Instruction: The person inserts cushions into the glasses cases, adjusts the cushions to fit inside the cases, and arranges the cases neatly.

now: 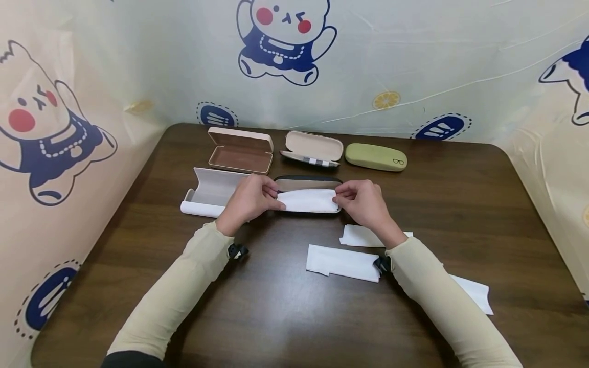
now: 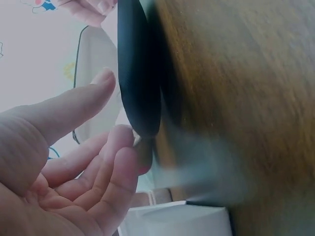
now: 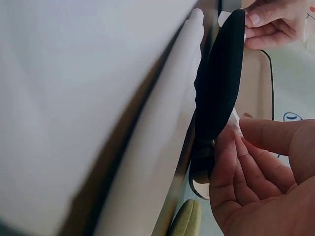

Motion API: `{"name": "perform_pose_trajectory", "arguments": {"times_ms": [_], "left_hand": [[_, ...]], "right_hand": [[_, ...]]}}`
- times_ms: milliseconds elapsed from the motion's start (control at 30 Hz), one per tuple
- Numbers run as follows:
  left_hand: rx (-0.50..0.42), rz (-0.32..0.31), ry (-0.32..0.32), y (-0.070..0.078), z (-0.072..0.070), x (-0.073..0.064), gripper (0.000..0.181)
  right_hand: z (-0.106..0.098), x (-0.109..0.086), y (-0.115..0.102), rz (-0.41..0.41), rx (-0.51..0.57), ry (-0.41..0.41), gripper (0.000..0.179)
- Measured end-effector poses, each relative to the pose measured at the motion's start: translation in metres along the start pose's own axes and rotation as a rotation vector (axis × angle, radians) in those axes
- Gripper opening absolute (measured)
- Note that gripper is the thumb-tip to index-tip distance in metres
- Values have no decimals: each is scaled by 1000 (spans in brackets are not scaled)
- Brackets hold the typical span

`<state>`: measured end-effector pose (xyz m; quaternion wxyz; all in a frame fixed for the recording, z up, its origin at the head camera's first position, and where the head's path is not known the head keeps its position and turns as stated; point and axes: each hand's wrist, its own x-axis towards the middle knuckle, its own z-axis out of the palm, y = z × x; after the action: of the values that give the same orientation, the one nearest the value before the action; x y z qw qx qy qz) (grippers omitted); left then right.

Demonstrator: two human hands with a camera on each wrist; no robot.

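Here, white cloth (image 1: pixel 307 201) between fingertips (image 1: pixel 278 205) of left hand (image 1: pixel 252 198), right hand (image 1: pixel 365 204).

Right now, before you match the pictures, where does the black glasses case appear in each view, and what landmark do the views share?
Head: the black glasses case is open, near the picture's centre.
Left wrist: its dark shell runs down from the top edge, just left of centre.
Right wrist: upper right of centre.
Shared landmark: the left hand.
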<state>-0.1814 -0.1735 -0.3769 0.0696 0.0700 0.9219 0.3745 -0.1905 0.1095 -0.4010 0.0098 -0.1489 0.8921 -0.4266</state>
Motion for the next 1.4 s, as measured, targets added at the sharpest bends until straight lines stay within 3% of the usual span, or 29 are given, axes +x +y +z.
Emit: {"name": "perform_pose_trajectory", "arguments": {"times_ms": [233, 433, 567, 767, 900, 1000, 1067, 1267, 1400], "left_hand": [[55, -50, -15, 2, -1, -2, 72], [100, 3, -28, 0, 0, 2, 98], [163, 40, -55, 1, 0, 4, 98], [164, 25, -83, 2, 1, 4, 97], [145, 23, -83, 3, -1, 4, 96], [136, 17, -80, 3, -3, 3, 97], [127, 8, -83, 3, -3, 3, 98], [123, 36, -96, 1, -1, 3, 95], [131, 49, -97, -1, -1, 0, 99]], "right_hand": [[-1, -2, -2, 8, -11, -6, 14], [1, -1, -1, 15, -3, -22, 15], [0, -3, -2, 12, 2, -34, 17], [-10, -6, 1, -10, 9, -14, 21], [-21, -9, 2, 12, -37, -60, 58], [-22, -8, 2, 16, -97, -147, 90], [-18, -6, 2, -3, -145, -208, 101], [-3, -1, -2, -59, -262, -209, 97], [-1, 0, -3, -61, -257, -195, 93]]}}
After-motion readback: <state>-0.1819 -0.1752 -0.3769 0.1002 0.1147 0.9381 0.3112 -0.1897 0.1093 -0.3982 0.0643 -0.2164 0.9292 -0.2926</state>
